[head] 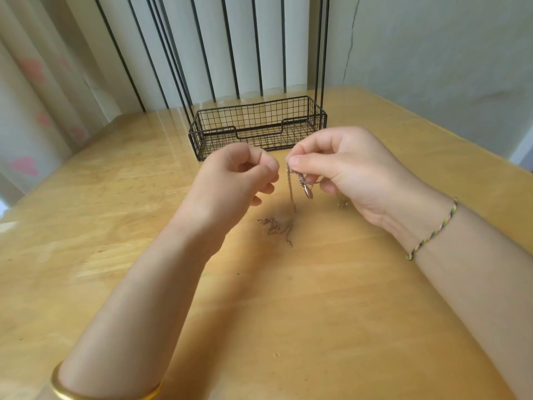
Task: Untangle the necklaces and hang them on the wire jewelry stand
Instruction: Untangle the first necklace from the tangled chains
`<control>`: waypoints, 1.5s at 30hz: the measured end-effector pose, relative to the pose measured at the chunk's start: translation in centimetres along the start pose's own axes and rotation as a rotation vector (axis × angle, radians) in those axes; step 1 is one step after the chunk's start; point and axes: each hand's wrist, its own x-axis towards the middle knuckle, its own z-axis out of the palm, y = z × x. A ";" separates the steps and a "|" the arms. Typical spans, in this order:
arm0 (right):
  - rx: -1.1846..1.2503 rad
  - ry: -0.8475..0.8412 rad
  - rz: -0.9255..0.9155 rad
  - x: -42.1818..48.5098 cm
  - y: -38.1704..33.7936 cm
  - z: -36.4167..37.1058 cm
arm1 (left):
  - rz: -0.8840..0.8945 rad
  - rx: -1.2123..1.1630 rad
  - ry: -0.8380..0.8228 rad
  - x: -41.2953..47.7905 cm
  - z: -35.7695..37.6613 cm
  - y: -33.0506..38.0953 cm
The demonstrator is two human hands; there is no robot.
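Head view: right hand [346, 171] pinches the tangled necklaces [290, 194] over the table [288, 313], ends pooled on the wood, wire jewelry stand [256, 122] behind. Left hand [236, 180] curled alongside; can't tell if holding a strand. Best bet: tease loops apart w/o tugging.

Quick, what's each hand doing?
Left hand: curled; holding anything, cannot tell.
Right hand: pinching the necklaces.

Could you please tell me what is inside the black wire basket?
Nothing visible: only the table shows through the wire basket mesh. The right hand hides its lower front right corner.
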 end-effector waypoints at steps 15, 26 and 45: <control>0.053 -0.045 -0.001 -0.1 0.0 0.2 | 0.032 0.040 0.023 -0.1 0.3 0.2; 0.021 -0.067 -0.008 0.0 0.1 0.5 | -0.117 -0.094 -0.051 -0.2 0.4 0.1; -0.118 -0.075 -0.098 -0.1 0.1 0.9 | 0.211 0.341 0.137 -0.1 0.9 -0.1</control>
